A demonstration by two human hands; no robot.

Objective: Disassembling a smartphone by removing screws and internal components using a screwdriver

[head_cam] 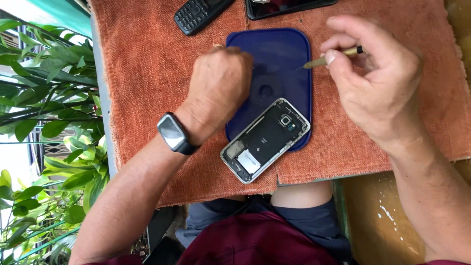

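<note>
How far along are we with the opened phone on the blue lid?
Done: the smartphone lies with its back cover off, insides exposed, half on the blue lid. In hand: the right hand holds a brass-coloured pointed tool with its tip over the lid; the left hand rests closed on the lid's edge, whatever it holds is hidden. Left: the tool is not at the phone, and its inner parts look still in place.

L hand (219, 86) fisted, R hand (378, 83) pinching.
</note>
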